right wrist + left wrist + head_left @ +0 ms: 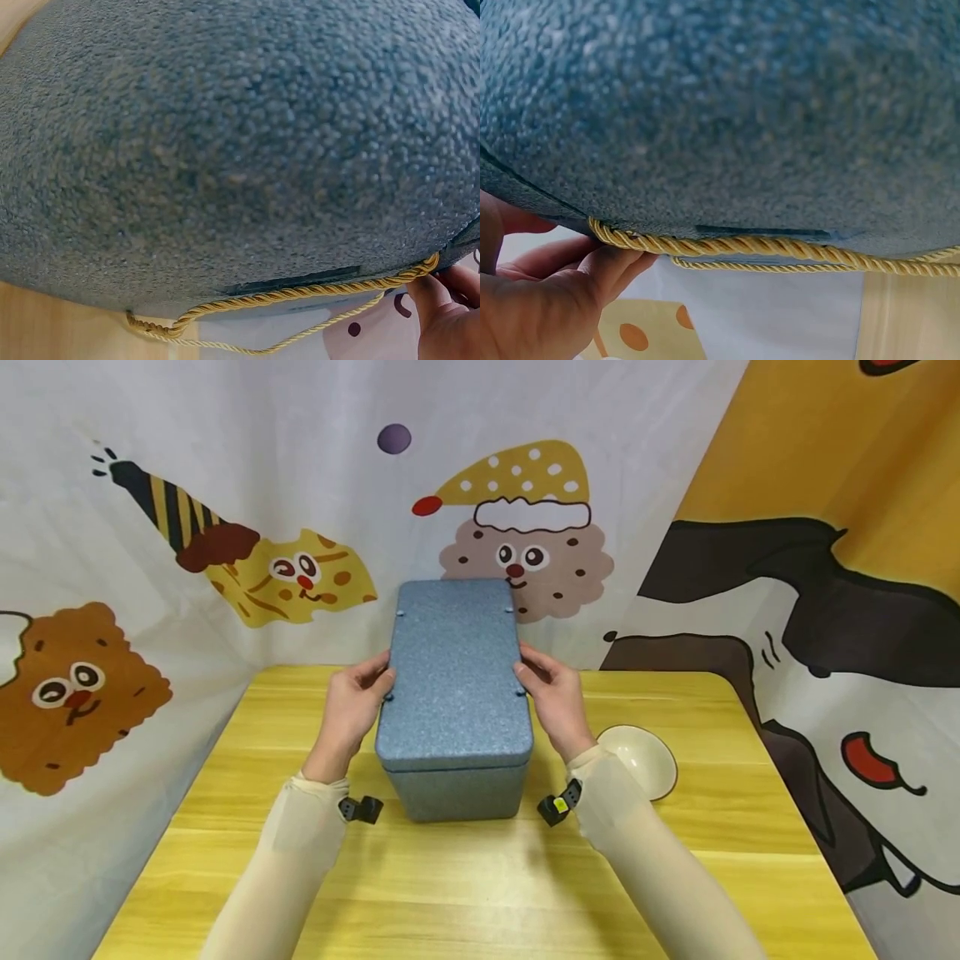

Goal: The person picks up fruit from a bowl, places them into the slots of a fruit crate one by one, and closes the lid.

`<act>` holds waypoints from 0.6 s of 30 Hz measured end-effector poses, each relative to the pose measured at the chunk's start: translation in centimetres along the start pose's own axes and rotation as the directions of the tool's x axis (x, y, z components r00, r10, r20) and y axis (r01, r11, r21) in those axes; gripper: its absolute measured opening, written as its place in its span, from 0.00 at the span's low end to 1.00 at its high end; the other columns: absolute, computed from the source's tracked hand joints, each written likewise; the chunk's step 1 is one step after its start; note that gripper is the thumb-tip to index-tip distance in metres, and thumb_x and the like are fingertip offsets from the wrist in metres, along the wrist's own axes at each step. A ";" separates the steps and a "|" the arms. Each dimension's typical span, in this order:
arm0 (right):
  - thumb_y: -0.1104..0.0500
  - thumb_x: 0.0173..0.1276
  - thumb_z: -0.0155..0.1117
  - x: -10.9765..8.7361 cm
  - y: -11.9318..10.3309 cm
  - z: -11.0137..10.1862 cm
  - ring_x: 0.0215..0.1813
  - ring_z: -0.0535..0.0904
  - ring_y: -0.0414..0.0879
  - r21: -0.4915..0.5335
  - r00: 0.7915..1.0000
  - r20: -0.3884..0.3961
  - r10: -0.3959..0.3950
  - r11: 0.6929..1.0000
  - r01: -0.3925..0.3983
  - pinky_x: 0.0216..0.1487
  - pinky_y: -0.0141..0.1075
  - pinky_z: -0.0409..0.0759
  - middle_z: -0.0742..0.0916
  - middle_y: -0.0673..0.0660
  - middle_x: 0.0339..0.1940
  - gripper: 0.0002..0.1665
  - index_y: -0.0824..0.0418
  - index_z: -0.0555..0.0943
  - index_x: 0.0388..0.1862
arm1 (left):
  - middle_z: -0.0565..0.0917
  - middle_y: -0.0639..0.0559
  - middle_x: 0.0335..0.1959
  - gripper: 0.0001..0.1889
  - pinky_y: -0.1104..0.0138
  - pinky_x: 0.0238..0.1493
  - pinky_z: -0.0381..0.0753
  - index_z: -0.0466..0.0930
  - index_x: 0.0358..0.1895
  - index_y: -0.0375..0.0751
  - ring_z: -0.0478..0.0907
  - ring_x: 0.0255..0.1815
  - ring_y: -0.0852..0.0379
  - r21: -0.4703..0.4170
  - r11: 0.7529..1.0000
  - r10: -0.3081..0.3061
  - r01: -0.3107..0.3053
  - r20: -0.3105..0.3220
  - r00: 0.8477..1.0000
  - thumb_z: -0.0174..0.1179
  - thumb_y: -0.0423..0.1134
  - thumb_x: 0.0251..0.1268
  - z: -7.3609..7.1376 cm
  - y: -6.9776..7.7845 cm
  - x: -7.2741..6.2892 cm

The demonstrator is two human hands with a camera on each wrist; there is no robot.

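Note:
A blue-grey speckled foam box stands on the table, its matching lid seated on top with a thin seam below the rim. On the left side, my left hand grips the lid's edge, thumb near the top and fingers along the side. My right hand holds the opposite edge in much the same way. In the left wrist view a twisted gold rope runs along the box's side, right at the fingertips. Another gold rope hangs along the other side in the right wrist view.
A cream bowl with a dark rim sits to the right of the box, partly covered by the right sleeve. The wooden table meets a cloth backdrop printed with cartoon snacks just behind the box.

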State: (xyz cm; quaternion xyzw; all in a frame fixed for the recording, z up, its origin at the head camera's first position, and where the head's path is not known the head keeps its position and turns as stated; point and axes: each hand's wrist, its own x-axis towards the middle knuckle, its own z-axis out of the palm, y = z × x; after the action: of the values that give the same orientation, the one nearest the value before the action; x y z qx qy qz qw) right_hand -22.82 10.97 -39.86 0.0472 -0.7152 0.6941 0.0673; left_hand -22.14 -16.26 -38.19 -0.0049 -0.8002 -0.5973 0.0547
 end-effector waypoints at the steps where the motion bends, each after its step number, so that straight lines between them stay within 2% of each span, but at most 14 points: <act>1: 0.61 0.75 0.60 -0.1 0.0 0.0 0.63 0.74 0.47 -0.011 1.000 0.001 0.003 1.000 -0.003 0.62 0.39 0.72 0.78 0.56 0.66 0.24 0.67 0.74 0.67 | 0.75 0.40 0.64 0.21 0.66 0.53 0.76 0.72 0.67 0.33 0.74 0.60 0.51 0.003 1.000 -0.004 0.004 0.001 1.000 0.55 0.34 0.74 0.0 0.0 0.0; 7: 0.60 0.75 0.59 -0.4 0.3 -0.1 0.62 0.75 0.47 -0.048 1.000 0.007 0.022 0.999 -0.022 0.61 0.39 0.73 0.78 0.57 0.66 0.24 0.65 0.74 0.68 | 0.75 0.40 0.64 0.22 0.66 0.54 0.76 0.71 0.67 0.32 0.74 0.61 0.51 0.004 1.000 -0.028 0.028 -0.003 1.000 0.55 0.34 0.74 0.1 -0.2 -0.3; 18: 0.58 0.75 0.59 -0.2 0.2 0.0 0.61 0.76 0.48 -0.061 0.999 0.000 0.039 0.997 -0.039 0.60 0.41 0.73 0.79 0.58 0.64 0.25 0.64 0.74 0.68 | 0.76 0.40 0.63 0.21 0.70 0.48 0.76 0.73 0.66 0.32 0.75 0.57 0.50 0.001 1.000 -0.013 0.013 -0.027 1.000 0.55 0.36 0.75 0.2 -0.3 -0.2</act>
State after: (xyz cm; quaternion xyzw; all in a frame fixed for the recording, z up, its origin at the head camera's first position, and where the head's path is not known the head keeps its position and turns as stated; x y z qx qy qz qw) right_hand -22.64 11.00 -40.11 0.0314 -0.7370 0.6730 0.0547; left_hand -22.02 -16.15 -38.58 0.0082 -0.7996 -0.5973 0.0616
